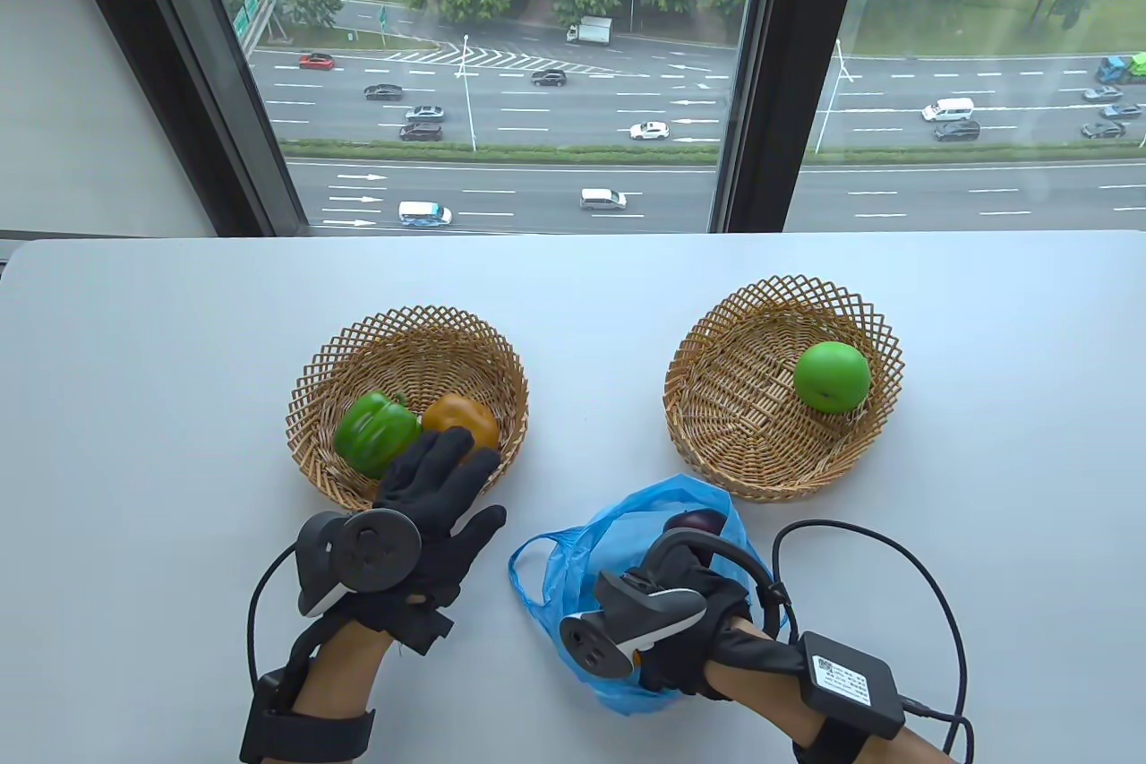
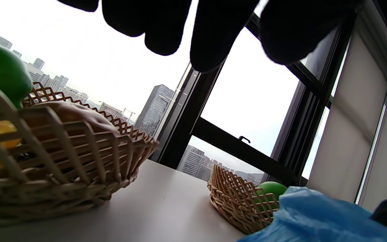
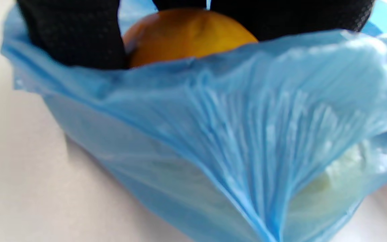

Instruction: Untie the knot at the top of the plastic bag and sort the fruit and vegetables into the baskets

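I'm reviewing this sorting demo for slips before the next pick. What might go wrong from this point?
1. The right hand is inside the blue bag, fingers beside an orange fruit; nothing pins the loose bag, so lifting may drag it along.
2. A dark purple item sits at the bag's mouth and might roll out.
3. The left hand hovers over the left basket rim near the orange pepper; pulling back could nudge the basket.

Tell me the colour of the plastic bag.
Light blue, translucent plastic bag; the right wrist view shows it best.
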The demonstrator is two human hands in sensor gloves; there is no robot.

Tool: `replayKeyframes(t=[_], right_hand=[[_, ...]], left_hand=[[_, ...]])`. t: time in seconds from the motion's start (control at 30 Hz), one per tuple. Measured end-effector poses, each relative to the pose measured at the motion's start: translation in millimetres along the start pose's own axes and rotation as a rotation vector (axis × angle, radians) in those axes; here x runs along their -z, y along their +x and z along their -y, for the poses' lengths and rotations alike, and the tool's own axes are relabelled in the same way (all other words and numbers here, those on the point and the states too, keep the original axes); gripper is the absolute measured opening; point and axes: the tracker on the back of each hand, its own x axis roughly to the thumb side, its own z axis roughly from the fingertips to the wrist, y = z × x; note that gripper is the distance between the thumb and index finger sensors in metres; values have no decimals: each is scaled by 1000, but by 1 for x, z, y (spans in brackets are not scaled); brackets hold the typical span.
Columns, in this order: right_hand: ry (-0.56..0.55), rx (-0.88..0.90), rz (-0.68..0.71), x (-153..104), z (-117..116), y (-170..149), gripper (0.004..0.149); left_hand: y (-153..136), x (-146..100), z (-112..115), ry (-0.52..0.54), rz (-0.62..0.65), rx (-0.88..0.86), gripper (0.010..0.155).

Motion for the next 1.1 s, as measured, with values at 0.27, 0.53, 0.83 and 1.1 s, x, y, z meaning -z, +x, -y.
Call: replayKeyframes(t=[0.27, 0.53, 0.83, 1.1], right_hand=[[-127, 63, -13, -14, 14, -10, 75], [-204, 101, 0, -25, 25, -14, 76], [-366, 119, 14, -45, 42, -17, 74], [-488, 131, -11, -63, 54, -28, 71]], left_hand=[[0, 0, 0, -1, 1, 1, 67], [0, 0, 0, -1, 0, 2, 67], [0, 0, 0, 2, -2, 3, 67], [-1, 0, -1, 4, -11, 9, 69]])
